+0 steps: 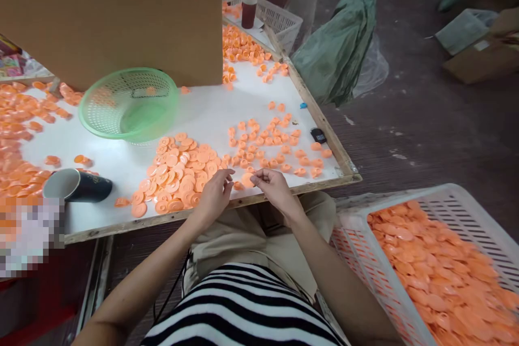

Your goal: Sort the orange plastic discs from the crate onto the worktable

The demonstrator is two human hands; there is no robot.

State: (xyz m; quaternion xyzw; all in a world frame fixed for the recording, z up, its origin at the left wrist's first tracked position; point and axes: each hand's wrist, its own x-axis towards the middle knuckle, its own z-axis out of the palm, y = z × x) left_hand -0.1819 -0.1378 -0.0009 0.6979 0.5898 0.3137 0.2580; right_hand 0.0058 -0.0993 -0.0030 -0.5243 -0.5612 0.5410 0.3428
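At the table's near edge, my right hand pinches a flat orange plastic disc between thumb and fingertips. My left hand is close by on the left, its fingers bent and thumb apart, with nothing visible between them. A small orange cup-shaped piece lies between the two hands. Left of my left hand spreads a heap of orange discs. Beyond my right hand many small orange cup-shaped pieces are scattered on the white tabletop.
A green mesh basket stands before a large cardboard sheet. Left lies a dark cup on its side, near more orange parts. A wooden rim borders the table. At right stands a white crate full of orange discs.
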